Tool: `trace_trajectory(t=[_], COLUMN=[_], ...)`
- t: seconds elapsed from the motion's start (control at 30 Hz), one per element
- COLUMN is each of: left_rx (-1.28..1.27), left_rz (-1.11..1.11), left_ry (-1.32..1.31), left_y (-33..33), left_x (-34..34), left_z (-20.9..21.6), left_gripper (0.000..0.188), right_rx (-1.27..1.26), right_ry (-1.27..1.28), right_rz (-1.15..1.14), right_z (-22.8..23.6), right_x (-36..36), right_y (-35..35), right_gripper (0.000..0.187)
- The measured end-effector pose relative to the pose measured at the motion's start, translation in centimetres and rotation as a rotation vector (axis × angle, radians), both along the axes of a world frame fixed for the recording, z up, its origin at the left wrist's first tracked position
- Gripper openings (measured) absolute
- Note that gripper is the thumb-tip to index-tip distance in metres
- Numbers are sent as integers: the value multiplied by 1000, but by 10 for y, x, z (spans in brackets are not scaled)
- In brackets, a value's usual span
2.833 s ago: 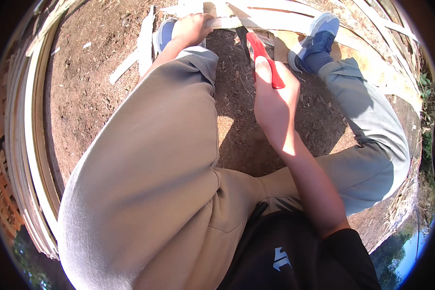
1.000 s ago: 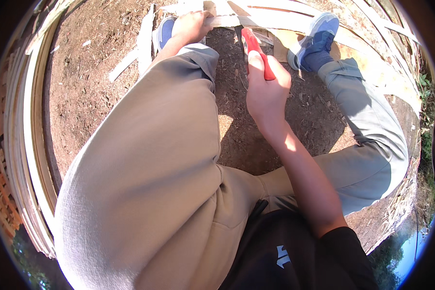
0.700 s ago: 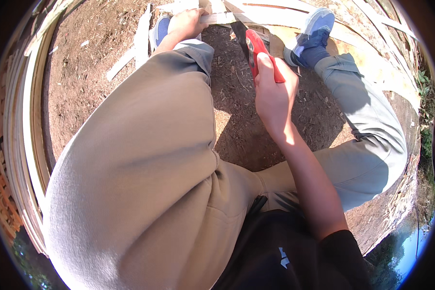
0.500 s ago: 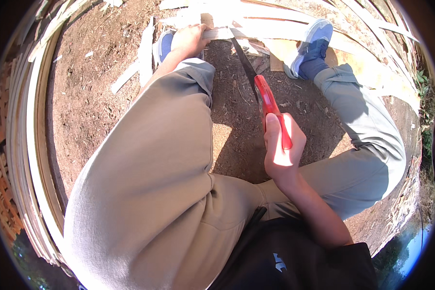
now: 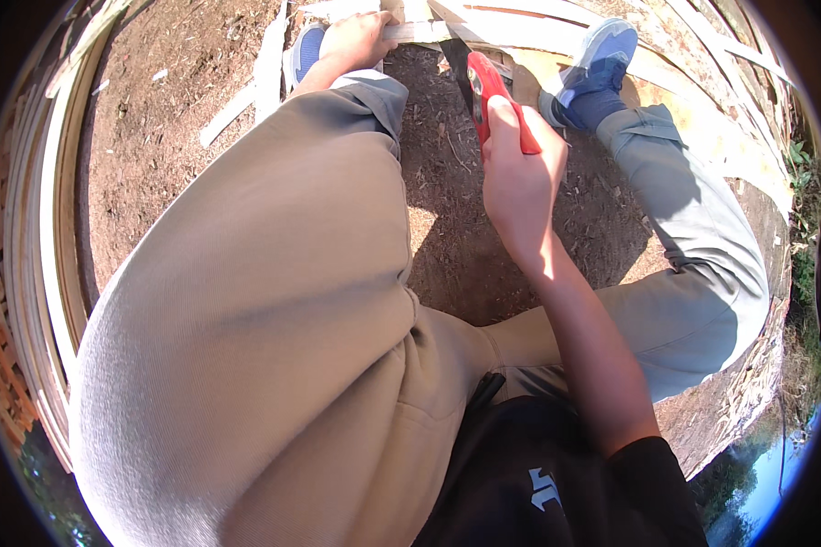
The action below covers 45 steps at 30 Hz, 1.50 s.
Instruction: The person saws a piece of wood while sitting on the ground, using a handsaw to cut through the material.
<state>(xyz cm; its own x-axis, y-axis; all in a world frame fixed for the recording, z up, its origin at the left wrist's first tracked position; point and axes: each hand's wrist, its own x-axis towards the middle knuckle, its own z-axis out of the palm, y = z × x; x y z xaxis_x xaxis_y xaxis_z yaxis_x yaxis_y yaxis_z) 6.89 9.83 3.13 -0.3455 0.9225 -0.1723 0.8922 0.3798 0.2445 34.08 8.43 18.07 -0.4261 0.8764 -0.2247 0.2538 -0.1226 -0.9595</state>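
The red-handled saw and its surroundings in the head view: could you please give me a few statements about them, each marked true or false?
1. The right hand grips the red-handled saw. True.
2. The left hand is on the saw's handle. False: the left hand is at the left end of a pale wooden strip.
3. The saw's dark blade reaches toward the pale wooden strip. True.
4. The right shoe is red. False: the right shoe is blue with a pale sole.
5. Brown ground shows between the legs. True.
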Motion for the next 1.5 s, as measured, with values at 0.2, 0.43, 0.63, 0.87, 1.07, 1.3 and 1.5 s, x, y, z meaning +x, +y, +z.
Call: trace_trajectory(t=[0.2,0.43,0.63,0.87,1.07,1.3,1.5], left_rx=[67,91,31,54,53,41,74], left_rz=[-17,-34,-6,-6,-43,-23,-8], left_ry=[99,60,15,108,33,71,124], left_y=[-16,-5,-14,-19,3,-16,-22], left_x=[-13,-7,-16,-11,4,-15,-14], left_z=[-16,-22,-11,-14,-6,-4,-12], left_gripper=[37,37,42,38,39,37,38], right_rx=[62,-69,-59,118,167,-74,135], right_ry=[-46,11,-18,-24,-72,-5,-53], right_rz=[79,-49,3,94,-1,7,60], right_z=[16,2,4,14,-22,1,3], right_x=[43,4,20,57,-7,12,31], right_y=[-25,-21,-20,-48,0,-4,-26], right_gripper=[30,29,34,27,32,34,33])
